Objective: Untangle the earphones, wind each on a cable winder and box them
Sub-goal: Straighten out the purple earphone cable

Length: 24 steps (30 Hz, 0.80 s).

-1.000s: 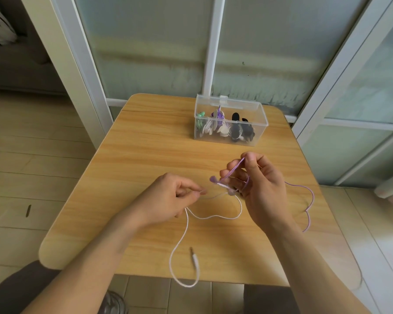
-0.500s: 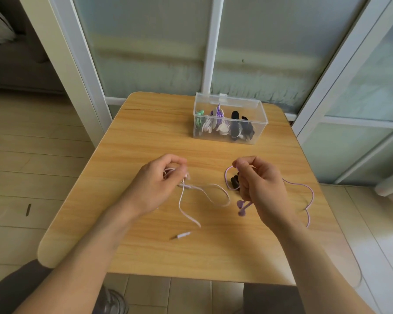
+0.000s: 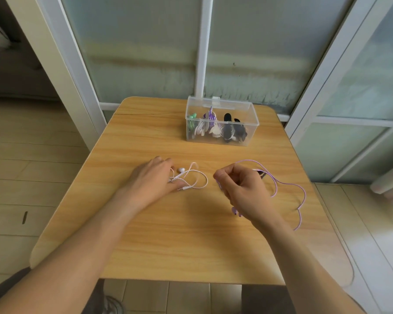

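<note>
Wooden table (image 3: 159, 234), 2 bare hands over it. Left hand (image 3: 153, 180) lies low on the tabletop, fingers relaxed and loosely together, tips touching the white earphones (image 3: 192, 177), which sit in a loose coil on the wood just right of that hand; 1 earbud shows beside the fingertips.

Right hand (image 3: 243, 189) raised slightly, fingers curled, pinching the purple earphones (image 3: 288, 184). Cable trails from the hand in loops toward the table's right edge; a purple earbud hangs below the palm.

Clear plastic box (image 3: 250, 114) stands open at the far edge, holding wound earphones: green, white, purple, black.
</note>
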{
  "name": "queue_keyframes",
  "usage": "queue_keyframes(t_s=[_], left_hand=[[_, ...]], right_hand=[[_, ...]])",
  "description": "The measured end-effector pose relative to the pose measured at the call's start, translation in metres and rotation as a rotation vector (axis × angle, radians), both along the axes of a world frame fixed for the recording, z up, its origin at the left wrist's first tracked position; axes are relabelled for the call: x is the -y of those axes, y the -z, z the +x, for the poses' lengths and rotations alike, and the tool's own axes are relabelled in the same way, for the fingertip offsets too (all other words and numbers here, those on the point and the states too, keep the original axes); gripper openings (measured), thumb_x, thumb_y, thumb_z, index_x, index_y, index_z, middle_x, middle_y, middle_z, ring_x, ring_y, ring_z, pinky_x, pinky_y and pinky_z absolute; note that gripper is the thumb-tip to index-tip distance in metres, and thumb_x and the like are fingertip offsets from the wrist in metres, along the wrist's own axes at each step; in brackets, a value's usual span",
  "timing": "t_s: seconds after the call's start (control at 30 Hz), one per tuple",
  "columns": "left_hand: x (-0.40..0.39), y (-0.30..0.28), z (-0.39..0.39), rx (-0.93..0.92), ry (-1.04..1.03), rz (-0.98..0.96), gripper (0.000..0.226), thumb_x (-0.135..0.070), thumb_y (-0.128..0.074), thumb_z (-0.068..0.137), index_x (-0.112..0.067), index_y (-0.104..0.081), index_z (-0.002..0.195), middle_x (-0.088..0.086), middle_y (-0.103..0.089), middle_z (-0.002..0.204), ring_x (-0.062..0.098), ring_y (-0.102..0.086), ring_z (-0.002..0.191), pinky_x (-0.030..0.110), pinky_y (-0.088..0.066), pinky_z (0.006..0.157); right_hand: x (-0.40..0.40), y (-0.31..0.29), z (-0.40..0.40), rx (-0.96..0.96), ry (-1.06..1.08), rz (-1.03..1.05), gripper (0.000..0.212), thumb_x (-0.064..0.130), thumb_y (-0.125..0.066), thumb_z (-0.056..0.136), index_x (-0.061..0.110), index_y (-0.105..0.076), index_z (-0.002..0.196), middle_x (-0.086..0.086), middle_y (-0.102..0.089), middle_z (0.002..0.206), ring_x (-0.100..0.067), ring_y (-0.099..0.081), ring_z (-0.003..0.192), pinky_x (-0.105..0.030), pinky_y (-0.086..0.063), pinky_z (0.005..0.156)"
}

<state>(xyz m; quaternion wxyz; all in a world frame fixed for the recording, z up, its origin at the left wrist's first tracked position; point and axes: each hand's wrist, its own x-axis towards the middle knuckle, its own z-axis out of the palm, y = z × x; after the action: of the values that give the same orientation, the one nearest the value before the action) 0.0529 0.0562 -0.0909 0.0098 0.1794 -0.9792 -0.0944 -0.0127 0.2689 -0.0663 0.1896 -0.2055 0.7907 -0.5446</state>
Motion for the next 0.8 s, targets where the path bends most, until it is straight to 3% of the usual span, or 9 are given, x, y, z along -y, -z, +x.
queue_keyframes(t_s=[0.07,0.13,0.2,0.33,0.4,0.47,0.67,0.73,0.8], left_hand=[[-0.001,-0.007,-0.006,0.030,0.045,-0.040,0.021,-0.042,-0.059,0.093,-0.022,-0.063,0.097,0.001,-0.054,0.106,0.028,-0.062,0.096,0.033,-0.044,0.073],[0.004,-0.014,-0.013,0.113,0.066,0.006,0.020,-0.035,-0.054,0.097,-0.017,-0.059,0.089,0.002,-0.051,0.101,0.025,-0.059,0.084,0.032,-0.040,0.067],[0.013,-0.026,-0.020,0.098,0.041,0.239,0.025,-0.031,-0.047,0.102,-0.010,-0.055,0.093,0.004,-0.058,0.091,0.022,-0.061,0.073,0.031,-0.041,0.061],[0.024,-0.055,-0.040,-0.389,-0.152,0.996,0.021,-0.011,-0.035,0.106,-0.001,-0.039,0.124,0.011,-0.063,0.076,0.012,-0.054,0.046,0.022,-0.037,0.039],[0.025,-0.063,-0.047,-0.614,-0.167,1.100,0.035,0.003,-0.029,0.102,-0.015,-0.036,0.130,0.014,-0.060,0.076,0.014,-0.053,0.046,0.022,-0.035,0.039],[0.025,-0.058,-0.052,-0.641,-0.156,1.009,0.048,0.008,-0.025,0.099,-0.029,-0.042,0.124,0.018,-0.061,0.083,0.016,-0.059,0.053,0.023,-0.042,0.044],[0.034,-0.026,-0.060,-0.158,-0.301,0.532,0.016,-0.014,-0.062,0.087,-0.017,-0.065,0.103,0.010,-0.064,0.112,0.028,-0.059,0.100,0.033,-0.047,0.081],[0.034,-0.033,-0.067,-0.054,-0.310,0.442,0.038,-0.035,-0.068,0.080,-0.014,-0.066,0.112,0.012,-0.060,0.125,0.030,-0.055,0.113,0.036,-0.045,0.094],[0.035,-0.039,-0.075,0.058,-0.306,0.234,0.050,-0.054,-0.054,0.084,-0.019,-0.065,0.119,0.014,-0.050,0.139,0.035,-0.043,0.131,0.041,-0.033,0.105]], right_hand=[[0.000,0.000,-0.001,-0.018,-0.017,0.014,0.018,0.026,-0.060,0.097,0.018,-0.065,0.083,0.012,-0.050,0.050,-0.003,-0.040,0.042,-0.023,-0.036,0.043],[-0.001,-0.001,-0.001,-0.046,-0.027,0.020,0.018,0.028,-0.060,0.098,0.018,-0.065,0.084,0.012,-0.053,0.051,-0.003,-0.043,0.041,-0.021,-0.035,0.042],[-0.002,-0.001,0.001,-0.062,-0.039,0.013,0.019,0.029,-0.060,0.098,0.018,-0.066,0.085,0.011,-0.057,0.053,-0.002,-0.045,0.042,-0.019,-0.034,0.043],[-0.004,-0.001,0.003,-0.075,-0.072,0.017,0.018,0.029,-0.060,0.099,0.019,-0.066,0.085,0.008,-0.062,0.057,-0.001,-0.046,0.041,-0.017,-0.034,0.041],[-0.004,0.000,0.004,-0.097,-0.095,0.028,0.017,0.029,-0.060,0.098,0.019,-0.066,0.085,0.007,-0.063,0.059,-0.001,-0.050,0.047,-0.018,-0.037,0.045],[-0.004,0.001,0.005,-0.100,-0.119,0.036,0.017,0.028,-0.061,0.098,0.018,-0.066,0.086,0.006,-0.064,0.060,-0.003,-0.052,0.051,-0.018,-0.038,0.048],[-0.003,0.004,0.010,-0.104,-0.235,0.066,0.016,0.026,-0.060,0.096,0.019,-0.065,0.083,-0.003,-0.071,0.074,-0.024,-0.068,0.071,-0.038,-0.054,0.068],[-0.003,0.004,0.012,-0.127,-0.276,0.097,0.016,0.026,-0.059,0.097,0.018,-0.066,0.083,-0.003,-0.072,0.074,-0.025,-0.067,0.072,-0.039,-0.054,0.069],[-0.003,0.004,0.013,-0.149,-0.300,0.116,0.016,0.024,-0.059,0.097,0.018,-0.066,0.084,-0.003,-0.071,0.073,-0.024,-0.066,0.071,-0.037,-0.053,0.066]])
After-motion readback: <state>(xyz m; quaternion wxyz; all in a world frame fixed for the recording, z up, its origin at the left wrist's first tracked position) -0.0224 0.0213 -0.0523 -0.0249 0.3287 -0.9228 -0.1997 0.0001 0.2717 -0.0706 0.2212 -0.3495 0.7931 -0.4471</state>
